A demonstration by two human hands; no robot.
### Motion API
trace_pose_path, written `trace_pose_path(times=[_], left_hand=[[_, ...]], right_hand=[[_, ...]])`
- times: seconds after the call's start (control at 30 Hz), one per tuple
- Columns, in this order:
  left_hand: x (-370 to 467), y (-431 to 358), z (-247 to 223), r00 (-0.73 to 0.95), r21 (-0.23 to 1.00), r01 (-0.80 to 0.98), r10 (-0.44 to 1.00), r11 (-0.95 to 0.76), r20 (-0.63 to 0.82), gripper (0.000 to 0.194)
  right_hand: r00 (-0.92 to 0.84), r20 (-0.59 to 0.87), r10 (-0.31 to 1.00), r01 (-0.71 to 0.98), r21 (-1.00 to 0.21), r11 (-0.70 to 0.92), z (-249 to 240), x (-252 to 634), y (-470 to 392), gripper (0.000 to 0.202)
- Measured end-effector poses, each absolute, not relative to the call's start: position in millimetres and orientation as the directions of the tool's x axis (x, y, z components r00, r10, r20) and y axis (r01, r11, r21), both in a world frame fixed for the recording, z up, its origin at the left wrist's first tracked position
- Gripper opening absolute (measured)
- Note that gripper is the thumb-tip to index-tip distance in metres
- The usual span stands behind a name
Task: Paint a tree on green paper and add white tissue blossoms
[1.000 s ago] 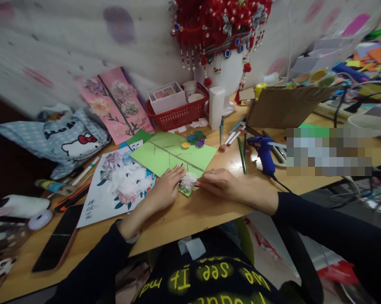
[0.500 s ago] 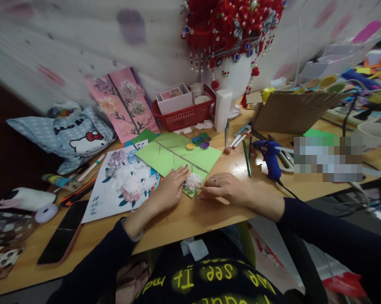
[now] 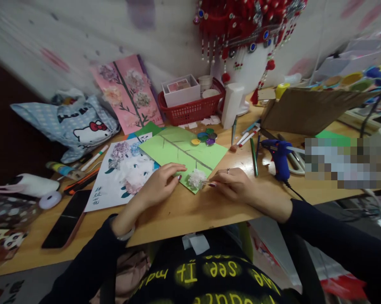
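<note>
A light green sheet (image 3: 174,147) lies on the table, with a dark branch drawn across it. On its near corner sits a white ruffled flower (image 3: 196,179). My left hand (image 3: 160,183) rests over the sheet's left edge, just left of the flower, its fingers apart and holding nothing. From the right, my right hand (image 3: 233,183) pinches a thin stick-like tool (image 3: 211,182) whose tip reaches the flower's right side. Left of the green sheet, a white sheet (image 3: 97,185) carries pale, pink and purple flowers.
Behind are a red basket (image 3: 190,112), a pink flower picture (image 3: 127,93) and small coloured discs (image 3: 211,142). A blue glue gun (image 3: 280,160) and pens stand right; a phone (image 3: 65,219) and patterned bag (image 3: 82,126) lie left.
My left hand has drawn back left off the flower, which now shows more fully. My right hand's thin tool is now clearly visible at the flower. The whole view has shifted slightly.
</note>
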State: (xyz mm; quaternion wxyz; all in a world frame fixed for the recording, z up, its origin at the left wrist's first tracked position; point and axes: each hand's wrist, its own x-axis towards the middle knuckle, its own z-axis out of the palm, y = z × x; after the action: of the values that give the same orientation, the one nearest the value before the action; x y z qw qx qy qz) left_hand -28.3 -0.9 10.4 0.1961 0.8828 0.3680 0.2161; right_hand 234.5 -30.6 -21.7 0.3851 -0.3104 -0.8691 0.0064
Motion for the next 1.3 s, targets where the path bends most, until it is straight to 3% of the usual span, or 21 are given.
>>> trace_pose_path(times=[0.13, 0.23, 0.33, 0.5, 0.7, 0.8, 0.9, 1.0, 1.17, 1.3], left_hand=[[-44, -27, 25, 0.614, 0.519, 0.578, 0.754, -0.63, 0.233, 0.015], [-52, -53, 30, 0.792, 0.508, 0.471, 0.599, -0.721, 0.118, 0.01], [-53, -79, 32, 0.886, 0.34, 0.412, 0.459, -0.845, 0.068, 0.022], [-50, -103, 32, 0.938, 0.031, 0.323, 0.324, -0.946, 0.124, 0.041], [-40, -102, 12, 0.977, -0.199, 0.159, 0.125, -0.967, 0.173, 0.036], [-34, -97, 0, 0.987, -0.256, 0.078, 0.038, -0.963, 0.158, 0.02], [-32, -93, -6, 0.984, -0.229, 0.041, 0.0, -0.973, 0.176, 0.018], [-34, -95, 0, 0.965, -0.141, 0.097, 0.058, -0.985, 0.257, 0.016], [-45, -88, 21, 0.867, 0.186, 0.285, 0.336, -0.94, 0.368, 0.018], [-68, -49, 29, 0.69, 0.348, 0.485, 0.595, -0.802, 0.412, 0.017]], right_hand=[[-0.423, 0.614, 0.667, 0.58, -0.382, 0.72, -20, 232, -33, 0.026], [-0.402, 0.59, 0.7, 0.589, -0.419, 0.691, -20, 231, -34, 0.027], [-0.405, 0.579, 0.708, 0.578, -0.438, 0.689, -21, 231, -34, 0.024], [-0.428, 0.569, 0.702, 0.544, -0.458, 0.703, -23, 229, -32, 0.018], [-0.477, 0.601, 0.641, 0.478, -0.435, 0.763, -25, 229, -29, 0.017], [-0.484, 0.603, 0.634, 0.469, -0.433, 0.77, -25, 230, -29, 0.016], [-0.481, 0.61, 0.629, 0.469, -0.427, 0.773, -25, 230, -29, 0.015], [-0.485, 0.606, 0.63, 0.468, -0.429, 0.773, -25, 230, -29, 0.016], [-0.48, 0.587, 0.652, 0.481, -0.446, 0.755, -23, 230, -29, 0.017], [-0.478, 0.583, 0.657, 0.498, -0.436, 0.749, -21, 230, -30, 0.02]])
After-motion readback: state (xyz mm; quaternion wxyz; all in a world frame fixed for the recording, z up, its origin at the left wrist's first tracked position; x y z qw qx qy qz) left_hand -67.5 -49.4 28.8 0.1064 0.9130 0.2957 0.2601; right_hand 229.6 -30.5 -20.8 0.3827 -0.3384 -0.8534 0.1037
